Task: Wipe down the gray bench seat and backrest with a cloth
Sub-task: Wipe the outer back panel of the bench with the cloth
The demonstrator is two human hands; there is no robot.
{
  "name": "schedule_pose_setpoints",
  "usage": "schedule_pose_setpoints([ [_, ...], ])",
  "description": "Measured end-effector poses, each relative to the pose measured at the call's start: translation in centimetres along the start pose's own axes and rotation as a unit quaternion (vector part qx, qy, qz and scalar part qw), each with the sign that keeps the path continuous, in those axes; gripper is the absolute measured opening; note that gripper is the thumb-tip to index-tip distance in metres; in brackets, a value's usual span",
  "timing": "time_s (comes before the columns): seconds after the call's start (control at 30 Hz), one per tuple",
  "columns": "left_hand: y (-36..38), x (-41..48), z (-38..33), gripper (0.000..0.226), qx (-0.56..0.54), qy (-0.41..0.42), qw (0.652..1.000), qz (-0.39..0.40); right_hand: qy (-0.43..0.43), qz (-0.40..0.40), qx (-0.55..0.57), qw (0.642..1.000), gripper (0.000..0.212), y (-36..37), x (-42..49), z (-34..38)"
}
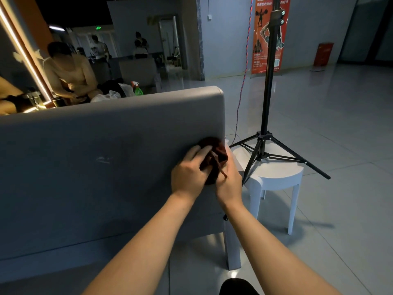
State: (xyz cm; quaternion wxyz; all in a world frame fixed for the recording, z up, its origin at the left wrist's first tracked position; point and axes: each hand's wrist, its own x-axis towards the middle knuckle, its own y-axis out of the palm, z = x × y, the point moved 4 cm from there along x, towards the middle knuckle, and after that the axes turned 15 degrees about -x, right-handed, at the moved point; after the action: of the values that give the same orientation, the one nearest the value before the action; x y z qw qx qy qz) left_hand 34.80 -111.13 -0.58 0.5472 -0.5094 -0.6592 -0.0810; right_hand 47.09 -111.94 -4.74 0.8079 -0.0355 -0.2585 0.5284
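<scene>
Maroon cloth (214,151); orange banner (257,50), Chinese lettering

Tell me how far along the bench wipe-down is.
Done: no wiped patch can be told apart on the gray backrest. In hand: the left hand presses and the right hand grips a dark red cloth against the backrest's right end. Left: a pale smear sits on the backrest left of the hands, and the seat below has no cloth on it, so probably most of the job remains.
</scene>
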Motion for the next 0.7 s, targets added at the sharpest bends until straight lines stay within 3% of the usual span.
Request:
schedule_pose_setpoints([
  [0.2,2.2,-5.0,3.1,0.039,-0.025,-0.153,0.982,0.111,-0.035,0.023,-0.063,0.997,0.070,0.3,-0.2,-0.9],
  [0.27,1.7,-4.7,2.6,0.039,-0.037,-0.177,0.977,0.112,-0.035,0.027,-0.062,0.997,0.072,0.2,-0.4,-0.7],
  [0.33,0.4,-3.9,1.3,0.038,-0.066,-0.166,0.980,0.084,-0.033,0.014,-0.048,0.998,0.068,0.1,-0.6,-0.6],
  [0.5,-3.0,-0.4,-1.4,0.048,-0.078,-0.030,0.995,-0.050,-0.005,-0.008,-0.060,0.998,0.054,0.1,-1.2,-1.2],
  [0.7,0.8,-0.7,-0.2,0.046,-0.054,-0.054,0.997,0.007,0.005,-0.053,-0.051,0.997,0.050,-0.2,-1.1,-1.2],
])
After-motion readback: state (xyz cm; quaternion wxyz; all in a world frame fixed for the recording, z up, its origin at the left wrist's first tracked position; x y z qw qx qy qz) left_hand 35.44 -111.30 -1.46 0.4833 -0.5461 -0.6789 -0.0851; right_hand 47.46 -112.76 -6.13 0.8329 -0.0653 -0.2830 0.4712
